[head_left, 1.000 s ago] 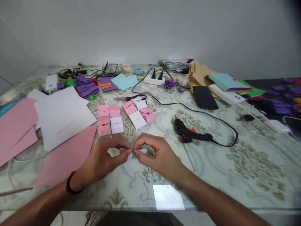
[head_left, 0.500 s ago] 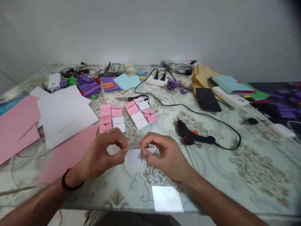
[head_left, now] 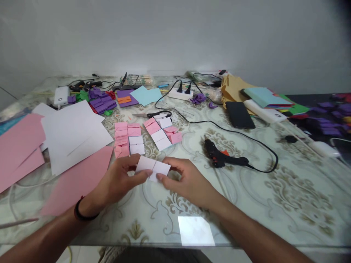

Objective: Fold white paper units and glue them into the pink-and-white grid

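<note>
Between my two hands is a small folded piece of white paper (head_left: 153,165), with a seam running down its middle. My left hand (head_left: 120,179) pinches its left side, thumb on the near face. On the other side my right hand (head_left: 186,180) grips the paper the same way, thumb close to the seam. Just beyond lie folded pink and white paper pieces (head_left: 128,140) set in rows. A second group of pink and white folded pieces (head_left: 161,137) sits to its right at an angle.
A black glue gun (head_left: 225,155) lies to the right, its cord curving back toward a white power strip (head_left: 181,94). White sheets (head_left: 76,135) and pink sheets (head_left: 82,182) cover the left side. Scissors (head_left: 156,114) and a black phone (head_left: 240,115) lie farther back.
The white paper has been lifted and tilted toward me, so its seam shows. My hands have shifted from fingertip pinches at its edge to a hold on both sides.
</note>
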### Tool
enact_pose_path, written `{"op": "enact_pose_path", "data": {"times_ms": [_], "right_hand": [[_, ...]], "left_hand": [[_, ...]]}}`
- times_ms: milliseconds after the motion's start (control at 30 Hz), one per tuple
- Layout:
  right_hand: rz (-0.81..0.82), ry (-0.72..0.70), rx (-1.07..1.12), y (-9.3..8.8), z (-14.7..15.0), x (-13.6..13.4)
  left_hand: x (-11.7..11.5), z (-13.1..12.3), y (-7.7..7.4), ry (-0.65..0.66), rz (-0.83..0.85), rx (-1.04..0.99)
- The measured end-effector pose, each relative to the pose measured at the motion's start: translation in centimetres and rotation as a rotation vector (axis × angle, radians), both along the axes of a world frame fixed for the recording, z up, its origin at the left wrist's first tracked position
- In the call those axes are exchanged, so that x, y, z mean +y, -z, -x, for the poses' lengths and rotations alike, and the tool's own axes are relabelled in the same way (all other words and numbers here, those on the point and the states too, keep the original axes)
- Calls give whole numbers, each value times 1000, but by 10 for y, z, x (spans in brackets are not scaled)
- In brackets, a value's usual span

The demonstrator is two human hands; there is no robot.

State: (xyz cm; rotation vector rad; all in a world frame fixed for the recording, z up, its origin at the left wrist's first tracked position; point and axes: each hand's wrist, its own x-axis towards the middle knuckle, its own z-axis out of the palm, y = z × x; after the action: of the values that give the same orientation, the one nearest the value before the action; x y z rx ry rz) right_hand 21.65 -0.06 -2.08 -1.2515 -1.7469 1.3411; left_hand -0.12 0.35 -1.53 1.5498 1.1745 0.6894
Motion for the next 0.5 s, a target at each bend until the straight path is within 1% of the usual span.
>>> {"op": "enact_pose_path", "data": {"times_ms": [33,100,200,267,367,500], "right_hand": [[10,3,-16,0,-1,1],[13,22,-26,1,-2,1],[-7,46,-9,2,-3,1],[-10,37,6,3,-3,0],[4,9,12,4,-1,-1],[-19,34,68,3,1,-1]], "left_hand": [[1,1,0,-17,17,-22],[2,1,0,-11,53,-35],[1,0,-1,25,84,33],[0,-2,-2,19,79,52],[-1,-2,-2,16,97,3],[1,-1,-2,55,149,-4]]}}
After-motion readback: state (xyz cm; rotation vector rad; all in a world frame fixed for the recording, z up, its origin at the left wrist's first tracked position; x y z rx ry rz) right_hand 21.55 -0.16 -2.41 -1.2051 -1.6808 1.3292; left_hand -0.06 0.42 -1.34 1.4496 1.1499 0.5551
